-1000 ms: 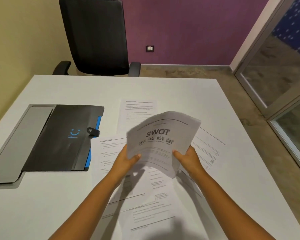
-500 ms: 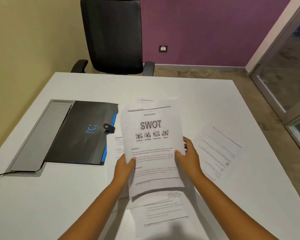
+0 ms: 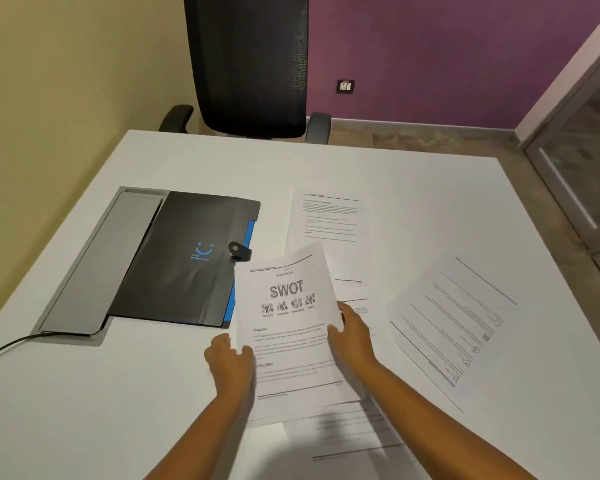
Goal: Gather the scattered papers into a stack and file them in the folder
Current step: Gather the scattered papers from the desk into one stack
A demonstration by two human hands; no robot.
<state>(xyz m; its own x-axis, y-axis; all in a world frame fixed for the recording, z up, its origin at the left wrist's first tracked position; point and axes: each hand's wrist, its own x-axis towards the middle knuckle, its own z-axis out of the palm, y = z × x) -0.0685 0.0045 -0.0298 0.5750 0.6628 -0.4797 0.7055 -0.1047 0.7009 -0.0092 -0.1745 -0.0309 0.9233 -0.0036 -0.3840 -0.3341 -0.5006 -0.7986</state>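
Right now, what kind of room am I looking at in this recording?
Most likely a small office or meeting room. A black mesh office chair stands at a plain white table, printed papers such as the SWOT sheet lie beside a black folder, and a glass partition closes the right side.

Left hand [image 3: 230,358] grip pinching, thumb on top; right hand [image 3: 352,336] likewise

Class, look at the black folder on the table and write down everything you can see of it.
The folder is black and matte, like plastic, with a blue smile logo on its cover and a blue edge along its right side. It lies flat and closed, a snap tab at that edge. It rests partly on a grey laptop, left on the white table. The SWOT sheet overlaps its near right corner.
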